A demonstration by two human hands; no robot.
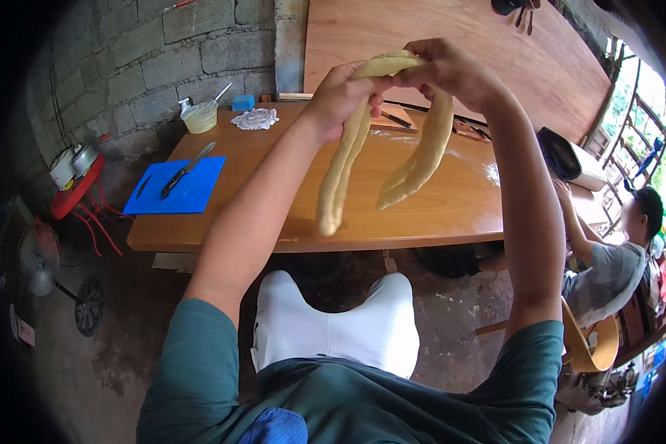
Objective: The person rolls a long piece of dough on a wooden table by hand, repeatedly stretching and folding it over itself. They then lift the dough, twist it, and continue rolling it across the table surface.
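Note:
A long rope of pale yellow dough (431, 152) hangs in the air over the wooden table, bent over at the top with its two ends dangling. My left hand (345, 98) is wrapped round it near the bend on the left side. My right hand (451, 72) pinches the dough at the top right, thumb underneath. The left length hangs lower and shows a seam along it; the right length curves inward. White flour smears lie on the tabletop (274, 200) behind the dough.
On the table's left, a blue cutting board (200, 189) carries a knife (188, 170) and a smaller dark blade. Behind are a bowl (200, 118) with a utensil, a crumpled cloth (255, 118) and a blue block (243, 103). A person (618, 259) sits at right near a dark-and-white container (570, 159).

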